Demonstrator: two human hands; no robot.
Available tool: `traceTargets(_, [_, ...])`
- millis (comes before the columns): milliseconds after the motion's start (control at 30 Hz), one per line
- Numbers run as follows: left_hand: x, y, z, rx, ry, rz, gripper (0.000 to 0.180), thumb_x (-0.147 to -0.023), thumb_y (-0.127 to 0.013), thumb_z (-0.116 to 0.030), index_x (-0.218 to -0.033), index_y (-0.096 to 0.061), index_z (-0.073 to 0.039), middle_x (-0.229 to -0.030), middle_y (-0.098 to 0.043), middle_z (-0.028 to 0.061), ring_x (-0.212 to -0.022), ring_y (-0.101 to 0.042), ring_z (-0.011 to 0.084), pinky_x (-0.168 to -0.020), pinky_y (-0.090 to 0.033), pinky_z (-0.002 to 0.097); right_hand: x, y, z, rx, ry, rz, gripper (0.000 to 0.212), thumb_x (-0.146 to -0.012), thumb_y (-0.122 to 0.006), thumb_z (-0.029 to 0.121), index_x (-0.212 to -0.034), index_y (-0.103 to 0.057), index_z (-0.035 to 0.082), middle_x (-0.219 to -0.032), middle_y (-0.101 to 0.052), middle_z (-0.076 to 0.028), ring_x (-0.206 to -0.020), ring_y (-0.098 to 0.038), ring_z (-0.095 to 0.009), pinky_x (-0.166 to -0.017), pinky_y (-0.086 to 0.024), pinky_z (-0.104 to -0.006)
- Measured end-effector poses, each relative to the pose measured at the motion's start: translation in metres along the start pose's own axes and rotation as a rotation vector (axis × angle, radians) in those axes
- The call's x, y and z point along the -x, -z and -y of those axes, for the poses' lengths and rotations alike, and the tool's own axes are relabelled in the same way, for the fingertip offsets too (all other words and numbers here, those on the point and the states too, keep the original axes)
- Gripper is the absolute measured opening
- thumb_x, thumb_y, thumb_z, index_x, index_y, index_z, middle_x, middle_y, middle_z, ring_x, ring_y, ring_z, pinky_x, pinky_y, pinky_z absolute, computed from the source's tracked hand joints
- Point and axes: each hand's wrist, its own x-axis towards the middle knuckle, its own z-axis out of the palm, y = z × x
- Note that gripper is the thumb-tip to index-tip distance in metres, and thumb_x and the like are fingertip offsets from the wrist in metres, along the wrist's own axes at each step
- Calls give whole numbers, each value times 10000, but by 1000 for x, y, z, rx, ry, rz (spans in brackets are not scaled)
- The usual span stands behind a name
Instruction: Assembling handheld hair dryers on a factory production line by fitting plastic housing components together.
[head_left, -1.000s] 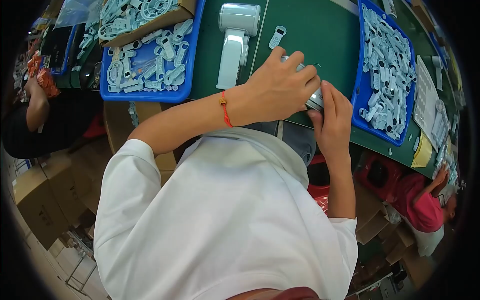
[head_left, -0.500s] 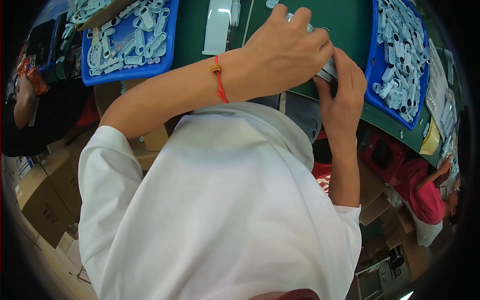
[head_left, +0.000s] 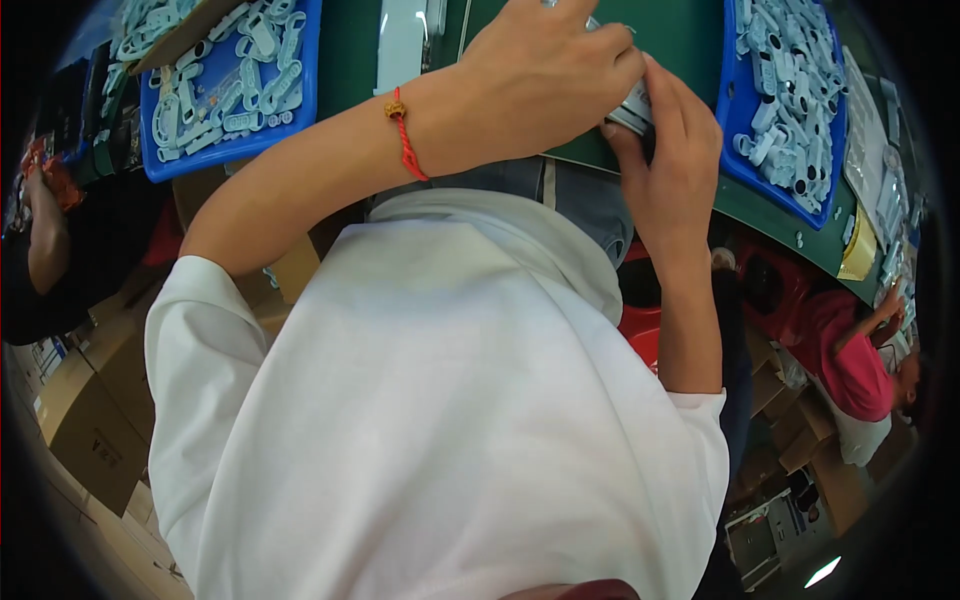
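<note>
Blue tray (head_left: 728, 150) of pale parts (head_left: 790, 100) sits right of your right hand (head_left: 675, 135), which grips a white device (head_left: 632, 108) with your left hand (head_left: 555, 70), whose back partly hides it.

Cardboard boxes (head_left: 95, 440) stood at lower left, below person in black (head_left: 100, 260) beside orange packet (head_left: 66, 192). More cartons (head_left: 805, 435) at right, near red chair (head_left: 785, 290) and person in pink-red top (head_left: 855, 372). Yellow sheet (head_left: 857, 248) lay near edge of green table (head_left: 680, 30).
</note>
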Motion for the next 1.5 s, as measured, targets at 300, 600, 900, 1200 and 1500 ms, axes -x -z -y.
traceTargets(300, [6,-14,-12,-188,1,-46,272,-641,-698,-192,-861,-604,-60,-835,-583,12,-831,-531,203,-711,-402,343,3,7,4,-118,-119,88,584,-636,-711,-15,-1182,-517,56,-1143,-558,-103,-1050,-510,-277,-905,-377,-361])
traceTargets(600, [3,-21,-8,-130,21,70,245,-653,-693,-177,-846,-608,-53,-795,-602,28,-810,-529,191,-677,-389,319,5,-3,3,-88,-93,-19,561,-595,-732,2,-1125,-552,41,-1073,-590,-93,-1003,-542,-261,-876,-370,-370])
traceTargets(900, [4,-16,-1,-95,4,83,281,-644,-699,-199,-874,-611,-64,-831,-604,9,-859,-539,184,-778,-397,360,-7,11,5,-100,-102,118,569,-612,-719,-22,-1144,-533,53,-1064,-586,-128,-992,-543,-294,-848,-415,-374])
traceTargets(1200, [36,-3,-33,866,570,-642,626,-707,-723,-140,-1258,-427,-104,-1203,-463,101,-1151,-445,267,-967,-358,421,-13,27,27,-505,-428,66,583,-683,-704,94,-1195,-458,-39,-1025,-552,-132,-927,-544,-190,-803,-429,-285])
traceTargets(1500, [32,8,-33,1779,730,-381,499,-761,-624,-91,-1195,-419,46,-1045,-570,115,-929,-585,168,-837,-475,288,-13,29,49,-435,-267,-44,584,-674,-709,81,-1189,-460,-37,-1015,-533,-132,-911,-539,-233,-796,-426,-311])
